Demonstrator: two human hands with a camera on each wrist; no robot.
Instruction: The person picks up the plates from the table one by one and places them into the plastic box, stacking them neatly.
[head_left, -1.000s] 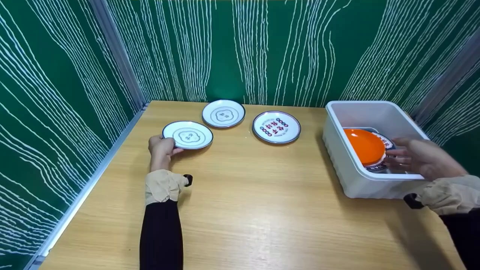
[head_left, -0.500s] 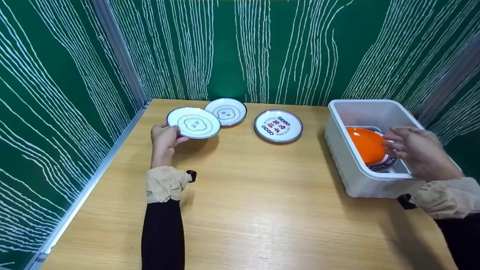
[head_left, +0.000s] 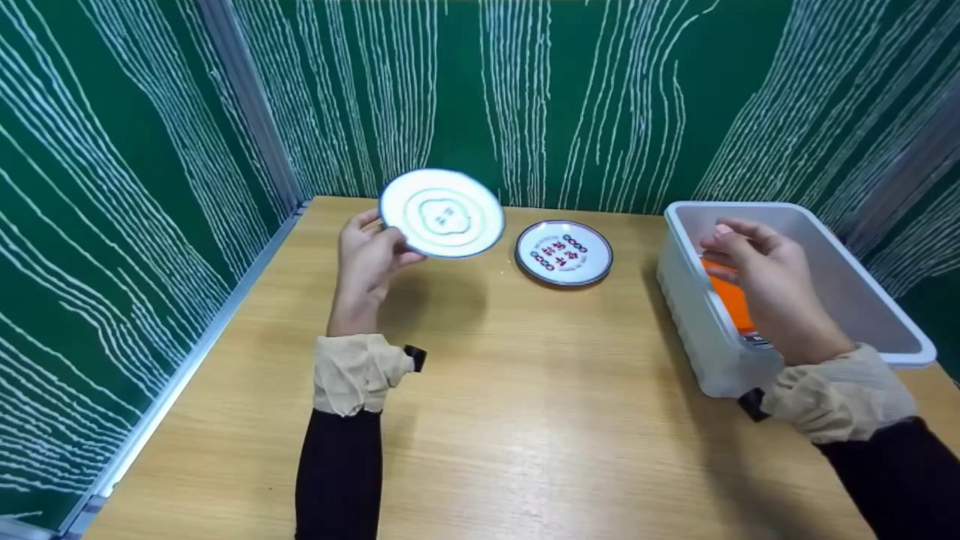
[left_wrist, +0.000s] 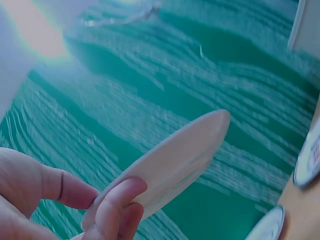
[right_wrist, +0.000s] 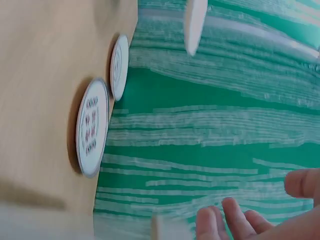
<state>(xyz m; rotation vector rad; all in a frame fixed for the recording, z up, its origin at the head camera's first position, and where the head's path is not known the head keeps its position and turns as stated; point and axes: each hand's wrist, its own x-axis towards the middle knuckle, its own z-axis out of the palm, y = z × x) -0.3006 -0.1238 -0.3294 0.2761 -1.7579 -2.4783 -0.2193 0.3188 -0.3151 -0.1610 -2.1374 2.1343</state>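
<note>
My left hand pinches the left edge of a white plate with a dark blue rim, thumb on top and fingers below. The plate is raised off the table and tilted. Behind it in the head view, a similar white plate is hidden; the right wrist view shows that plate on the table. A plate with red characters lies flat to the right. My right hand hovers over the left side of the white bin, fingers loosely bent and holding nothing. An orange plate inside is partly covered by that hand.
The wooden table ends at a green wall with white streaks behind and at the left. A grey metal post stands in the far left corner. The bin stands at the table's right side.
My left hand has lifted its plate from near the table, moving it up and right across the rear plate. My right hand has risen from inside the bin and shifted left.
</note>
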